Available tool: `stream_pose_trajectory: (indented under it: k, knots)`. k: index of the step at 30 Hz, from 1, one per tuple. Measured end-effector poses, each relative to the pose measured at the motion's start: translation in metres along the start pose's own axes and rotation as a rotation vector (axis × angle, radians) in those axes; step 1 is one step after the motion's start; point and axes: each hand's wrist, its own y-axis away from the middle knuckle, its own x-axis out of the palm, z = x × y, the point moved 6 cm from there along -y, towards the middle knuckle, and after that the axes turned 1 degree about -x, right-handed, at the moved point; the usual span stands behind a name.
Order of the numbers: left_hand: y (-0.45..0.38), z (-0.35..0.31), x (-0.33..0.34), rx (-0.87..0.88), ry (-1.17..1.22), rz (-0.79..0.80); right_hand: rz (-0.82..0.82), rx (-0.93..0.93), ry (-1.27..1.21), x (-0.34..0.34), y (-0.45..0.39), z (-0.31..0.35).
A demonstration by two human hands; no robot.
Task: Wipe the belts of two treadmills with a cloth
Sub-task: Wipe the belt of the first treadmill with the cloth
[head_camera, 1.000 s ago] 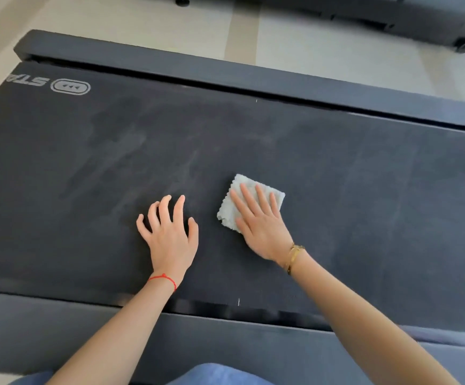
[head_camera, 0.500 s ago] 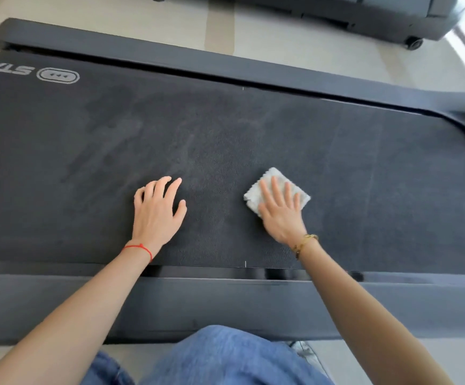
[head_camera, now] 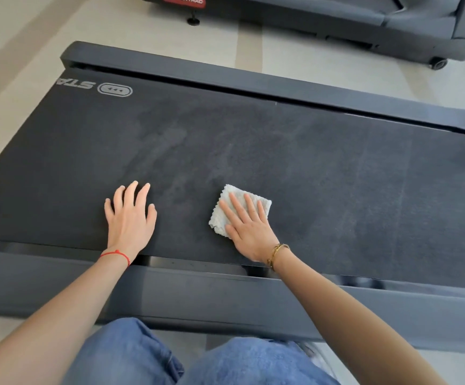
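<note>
Cloth [head_camera: 239, 209], white and folded to a small square, lies flat on the dark treadmill belt [head_camera: 323, 173] under the right hand [head_camera: 249, 226]. That hand is spread wide, palm down, its fingers pressing the cloth against the belt without gripping it; the cloth's left and far edges stick out past the fingers. A gold bracelet [head_camera: 277, 254] sits at that wrist. The left hand [head_camera: 129, 218] rests just to the left, apart from the cloth, also open and flat on the bare belt, with a red string [head_camera: 116, 254] on its wrist.

Behind both wrists the belt's near edge meets a narrow gap and then the grey side rail [head_camera: 198, 295]. Beyond the fingertips the belt runs clear to the far rail [head_camera: 225, 76], showing faint pale smears. To the right of the right hand a long stretch of belt lies open; to the left of the left hand it reaches a printed logo [head_camera: 114, 90]. A second treadmill [head_camera: 336, 20] stands well beyond the far rail, across a strip of pale floor [head_camera: 309, 59].
</note>
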Motion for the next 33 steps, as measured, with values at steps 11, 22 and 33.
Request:
stream_pose_trajectory:
  k: [11,22,33]
  knots:
    - [-0.011,0.035,-0.005,-0.084,-0.048,-0.010,-0.002,0.011,-0.044,-0.018,-0.069,-0.010]
    - [-0.019,0.087,-0.001,-0.218,-0.096,-0.055,-0.062,-0.178,-0.001,-0.026,-0.157,0.097]
    - [-0.019,0.087,0.001,-0.240,-0.082,-0.092,-0.070,0.186,-0.091,-0.050,-0.206,-0.023]
